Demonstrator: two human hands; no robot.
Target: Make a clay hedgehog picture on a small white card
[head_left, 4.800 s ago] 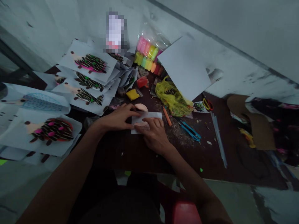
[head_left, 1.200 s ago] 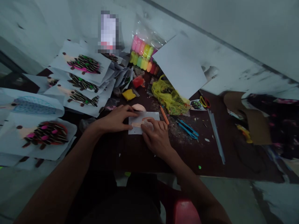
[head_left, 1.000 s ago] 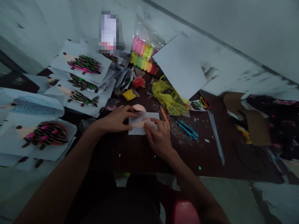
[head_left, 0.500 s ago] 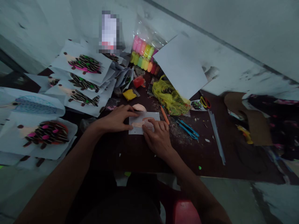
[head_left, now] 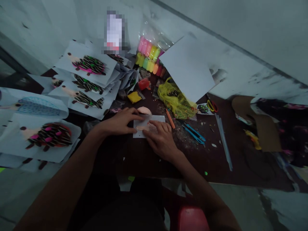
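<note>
the left hand [head_left: 121, 122] lies with thumb and fingers spread wide at the left edge of a small white paper [head_left: 144, 121] on the dark table [head_left: 141, 160], gripping nothing. the right hand [head_left: 160, 138] curls its fingers loosely over peach clay [head_left: 139, 127] on that paper; i cannot tell whether they pinch it.

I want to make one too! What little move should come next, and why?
Perhaps press the peach clay flatter on the small white paper with the right grip: it is right at the clay, and the left grip rests at the paper's left edge.
</note>
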